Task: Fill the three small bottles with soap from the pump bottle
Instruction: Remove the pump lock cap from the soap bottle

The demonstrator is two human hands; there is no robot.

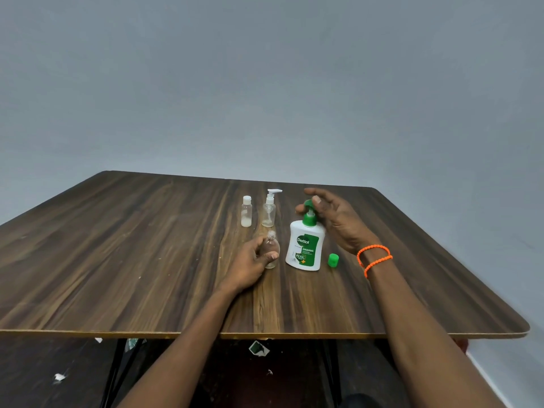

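Note:
A white pump bottle (306, 247) with a green label and green pump stands upright near the table's middle. My right hand (335, 219) hovers just behind and right of the pump head, fingers spread, holding nothing. My left hand (250, 265) grips a small clear bottle (271, 248), uncapped and upright, just left of the pump bottle. Further back stand a small clear bottle with a white cap (246, 211), a little whitish liquid at its bottom, and a small clear bottle with a white pump top (269, 209).
A loose green cap (333, 260) lies on the dark wooden table (147, 260) right of the pump bottle. A grey wall runs behind the table's far edge. Scraps of litter lie on the dark floor under the near edge.

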